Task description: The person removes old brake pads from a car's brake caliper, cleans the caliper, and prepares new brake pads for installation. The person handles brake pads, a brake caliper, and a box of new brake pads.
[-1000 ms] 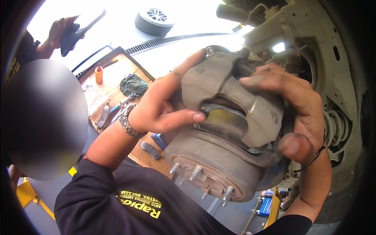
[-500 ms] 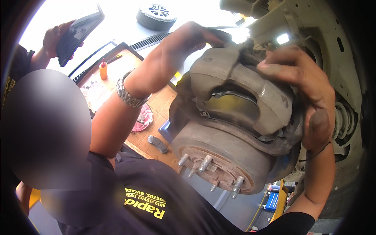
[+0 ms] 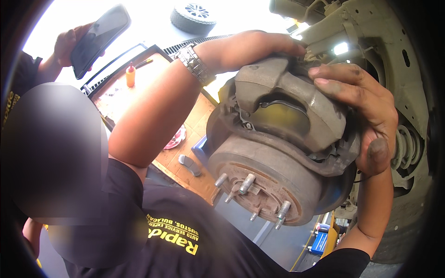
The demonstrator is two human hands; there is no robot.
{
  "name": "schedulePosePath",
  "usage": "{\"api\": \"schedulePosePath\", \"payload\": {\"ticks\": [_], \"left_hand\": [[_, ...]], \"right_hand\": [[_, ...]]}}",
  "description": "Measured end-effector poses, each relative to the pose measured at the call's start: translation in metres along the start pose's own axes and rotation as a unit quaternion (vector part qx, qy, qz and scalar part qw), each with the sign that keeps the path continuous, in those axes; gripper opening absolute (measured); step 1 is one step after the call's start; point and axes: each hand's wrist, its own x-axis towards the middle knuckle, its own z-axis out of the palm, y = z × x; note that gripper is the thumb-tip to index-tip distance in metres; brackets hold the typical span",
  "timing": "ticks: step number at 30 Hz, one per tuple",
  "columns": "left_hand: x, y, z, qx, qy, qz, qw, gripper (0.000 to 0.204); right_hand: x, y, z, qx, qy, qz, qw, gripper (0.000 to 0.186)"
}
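While the right hand (image 3: 368,104) loosely around the brake caliper (image 3: 322,111), left hand (image 3: 266,46) at its top, grip unclear.

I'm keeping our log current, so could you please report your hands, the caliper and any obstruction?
Left hand behind caliper, fingers partly hidden. Right hand cupped at its right side. Caliper over rotor; no obstruction visible in front.

A single fisheye view looks down from the person's head, close to the brake caliper (image 3: 313,99), taking in the desk (image 3: 195,126) farther off, left of it.
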Motion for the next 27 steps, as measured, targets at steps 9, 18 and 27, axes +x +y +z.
{"api": "schedulePosePath", "payload": {"ticks": [9,18,27], "left_hand": [[0.004,0.006,0.003,0.021,-0.001,-0.014,1.000,0.047],[0.037,0.000,0.000,0.136,-0.030,-0.048,0.989,0.047],[0.019,0.000,-0.002,0.301,-0.011,0.020,0.953,0.042]], "right_hand": [[0.001,0.000,-0.001,0.011,-0.026,0.013,1.000,0.093],[0.009,-0.004,0.003,-0.028,-0.062,0.041,0.997,0.092],[0.004,0.012,0.005,0.006,-0.027,-0.086,0.996,0.081]]}}
